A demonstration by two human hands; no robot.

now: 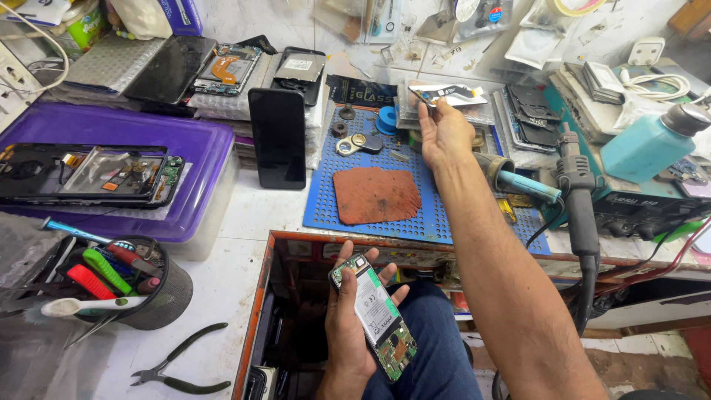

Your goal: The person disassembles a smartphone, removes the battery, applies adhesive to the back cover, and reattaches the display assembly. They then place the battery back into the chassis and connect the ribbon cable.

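While the left hand (348,318) grasps 1 opened phone with white battery and green board (378,315), the right hand (444,133) pinches 1 thin flex strip (448,94).

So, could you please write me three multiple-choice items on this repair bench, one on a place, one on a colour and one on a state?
1. Where is the opened phone with its back cover off?
A. on the blue mat
B. in the left hand, over the lap
C. in the tool cup

2. What colour is the lid under the dismantled phones at the left?
A. purple
B. yellow
C. white

3. How is the right hand placed?
A. flat on the bench
B. gripping the pliers
C. raised over the blue mat, pinching a thin flat part

Answers: 1 B, the left hand cradles it above the jeans. 2 A, the big flat lid is purple. 3 C, its fingertips hold the part above the mat.
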